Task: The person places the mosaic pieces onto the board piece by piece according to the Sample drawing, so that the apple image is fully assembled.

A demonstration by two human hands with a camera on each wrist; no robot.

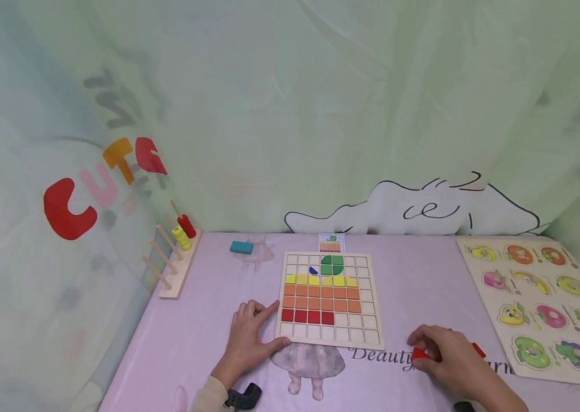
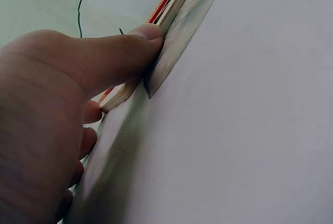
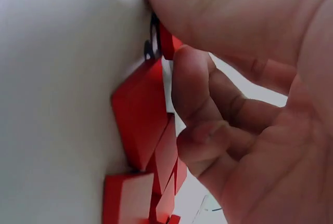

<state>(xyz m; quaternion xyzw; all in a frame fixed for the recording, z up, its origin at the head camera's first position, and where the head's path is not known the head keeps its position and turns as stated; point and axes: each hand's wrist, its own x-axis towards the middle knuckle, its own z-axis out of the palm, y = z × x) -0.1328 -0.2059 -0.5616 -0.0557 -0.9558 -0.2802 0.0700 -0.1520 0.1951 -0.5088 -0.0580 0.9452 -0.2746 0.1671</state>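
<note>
The left hand lies flat on the counter at the near left corner of the grid board, fingers straight and spread; its thumb presses against the board's edge, as the left wrist view shows, which looks like a way to keep the board from sliding. Farther left, at the counter's edge, a wooden peg rack carries a yellow stack and a red stack of rings, and a teal block lies just behind the board's left side.

The grid board sits in the middle, partly filled: green pieces and a small blue piece on top, then a yellow row, two orange rows, and four red tiles starting a row that stops short of the right side. A small pattern card lies just behind the board, seemingly as the picture to copy.

To the right of the board, the right hand curls over a loose cluster of red square tiles on the counter, thumb and fingers closed on one of them, the rest lying touching each other beneath the palm. The pile sits near the board's unfilled side, handy to that hand. At the far right lies a fruit peg puzzle, well apart from both hands.
</note>
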